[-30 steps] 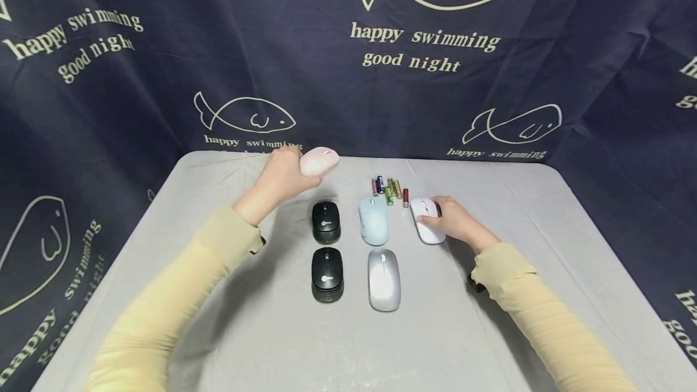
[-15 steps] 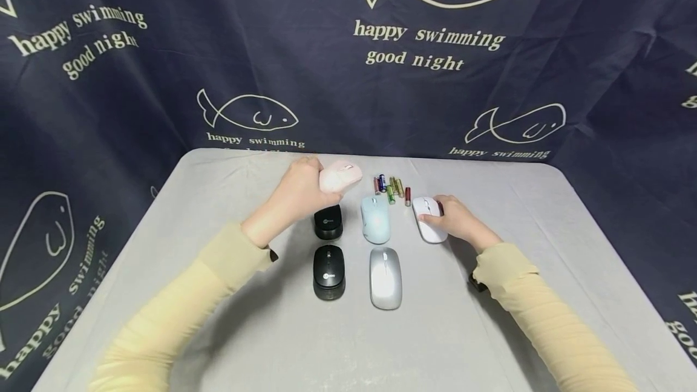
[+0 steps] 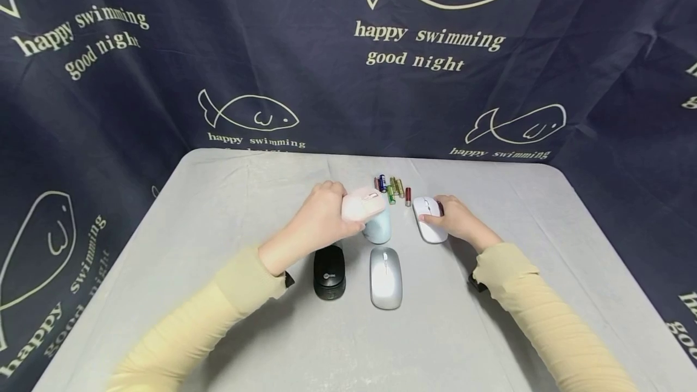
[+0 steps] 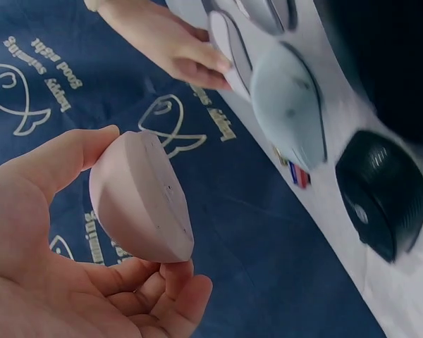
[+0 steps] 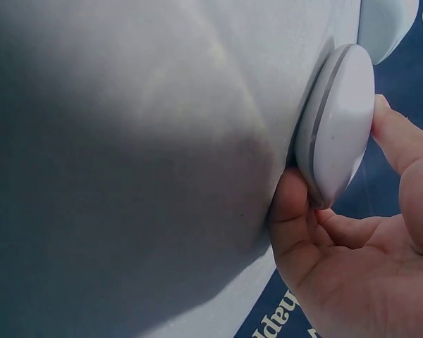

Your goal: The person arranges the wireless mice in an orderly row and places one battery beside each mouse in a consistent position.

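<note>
A pink computer mouse [image 3: 360,204] is held off the table in my left hand [image 3: 318,216], pinched between thumb and fingers, as the left wrist view also shows. It hangs above a light blue mouse [image 3: 378,228] and covers part of it. On the right, my right hand [image 3: 460,221] grips a white mouse [image 3: 430,222] by its sides while that mouse stands on the table. In the right wrist view, the thumb and fingers lie along the white mouse's [image 5: 342,127] edges.
Nearer the front stand a black mouse [image 3: 329,272] and a silver mouse [image 3: 386,280]. Another black mouse is hidden under the left hand in the head view. Several small batteries [image 3: 393,188] lie behind the light blue mouse, on the grey table [image 3: 435,343]. A dark blue printed cloth [image 3: 327,47] hangs behind.
My left hand has carried the pink mouse rightward and toward the front, from beyond the rear black mouse to over the light blue one. The right hand stays on the white mouse.
</note>
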A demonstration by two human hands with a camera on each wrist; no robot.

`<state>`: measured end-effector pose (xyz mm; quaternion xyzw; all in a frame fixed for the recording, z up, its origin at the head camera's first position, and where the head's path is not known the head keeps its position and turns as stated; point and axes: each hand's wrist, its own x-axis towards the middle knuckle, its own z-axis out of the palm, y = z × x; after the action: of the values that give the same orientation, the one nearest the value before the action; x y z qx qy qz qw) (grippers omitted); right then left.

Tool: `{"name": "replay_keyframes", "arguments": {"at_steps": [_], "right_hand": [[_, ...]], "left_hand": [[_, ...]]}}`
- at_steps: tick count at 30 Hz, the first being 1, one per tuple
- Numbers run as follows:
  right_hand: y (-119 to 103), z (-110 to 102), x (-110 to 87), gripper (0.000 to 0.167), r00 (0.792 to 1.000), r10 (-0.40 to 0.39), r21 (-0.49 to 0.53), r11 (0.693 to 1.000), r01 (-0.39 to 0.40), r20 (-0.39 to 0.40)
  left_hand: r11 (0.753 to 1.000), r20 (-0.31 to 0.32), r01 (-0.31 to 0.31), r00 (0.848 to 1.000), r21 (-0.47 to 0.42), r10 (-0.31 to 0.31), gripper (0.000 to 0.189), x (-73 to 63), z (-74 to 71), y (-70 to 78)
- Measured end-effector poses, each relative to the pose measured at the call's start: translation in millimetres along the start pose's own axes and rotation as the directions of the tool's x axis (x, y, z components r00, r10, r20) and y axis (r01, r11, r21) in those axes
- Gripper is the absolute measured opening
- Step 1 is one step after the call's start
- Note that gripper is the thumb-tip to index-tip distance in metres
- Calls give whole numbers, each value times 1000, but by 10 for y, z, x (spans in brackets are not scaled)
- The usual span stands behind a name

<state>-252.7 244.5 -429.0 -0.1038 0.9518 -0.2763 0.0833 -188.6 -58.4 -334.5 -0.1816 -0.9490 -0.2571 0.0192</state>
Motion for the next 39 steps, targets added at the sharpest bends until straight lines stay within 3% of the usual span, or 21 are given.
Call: {"name": "replay_keyframes", "arguments": {"at_steps": [7, 20, 28, 39], "right_hand": [[8, 5, -7, 61, 1000, -21, 6, 1000, 21, -14], [0, 22, 4, 65, 1000, 3, -9, 1000, -3, -7], [-17, 8, 5, 62, 1000, -19, 5, 1000, 20, -11], [-30, -27, 30, 61, 1000, -14, 14, 1000, 14, 11]], "left_hand": [[999, 23, -40, 999, 10, 39, 53, -89, 115, 176], [998, 72, -53, 996, 17, 52, 53, -190, 334, 441], [992, 91, -105, 991, 73, 98, 57, -168, 525, 573], [985, 129, -94, 989, 146, 75, 61, -152, 773, 728]]}}
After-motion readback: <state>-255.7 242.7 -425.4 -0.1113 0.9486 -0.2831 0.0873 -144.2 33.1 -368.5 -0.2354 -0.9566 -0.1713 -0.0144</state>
